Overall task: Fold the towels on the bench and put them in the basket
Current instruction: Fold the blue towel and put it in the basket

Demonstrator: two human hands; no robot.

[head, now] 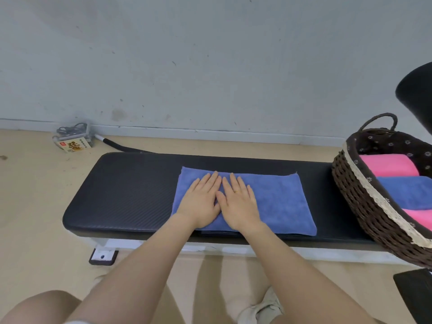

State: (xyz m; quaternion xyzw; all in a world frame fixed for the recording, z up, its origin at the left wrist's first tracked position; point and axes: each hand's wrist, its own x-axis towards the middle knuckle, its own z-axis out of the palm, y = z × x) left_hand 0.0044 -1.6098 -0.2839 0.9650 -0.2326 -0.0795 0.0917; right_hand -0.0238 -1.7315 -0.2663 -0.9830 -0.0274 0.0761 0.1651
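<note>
From your head camera, your left hand (pixel 203 199) and right hand (pixel 239 202) lie flat, palms down, side by side on the blue towel (pixel 275 202), thumbs touching or nearly so at the middle. The fingers (pixel 211 181) of both hands are straight and held close together, pressing on the cloth and gripping nothing; there is a ring on one finger of your right hand. The towel is folded into a long rectangle and lies flat on the black padded counter (pixel 121 192), a little right of its middle, with its near edge along the counter's front edge and its far edge short of the back edge. Your hands cover the towel's left half; the right half is bare. At the right end of the counter stands the dark woven basket (pixel 355 202), with a pale lace trim round its rim and a loop handle at the back, well apart from the towel. Inside it you can see a pink towel (pixel 388 166) at the back, another blue one (pixel 406 191) in front of it, and a second pink one (pixel 420 218) nearest you, partly cut off by the frame edge. On the floor by the wall, beyond the counter's left end, sits a small box (pixel 74 145) with a clear bag of cables behind it. Your knees show at the bottom of the view.
</note>
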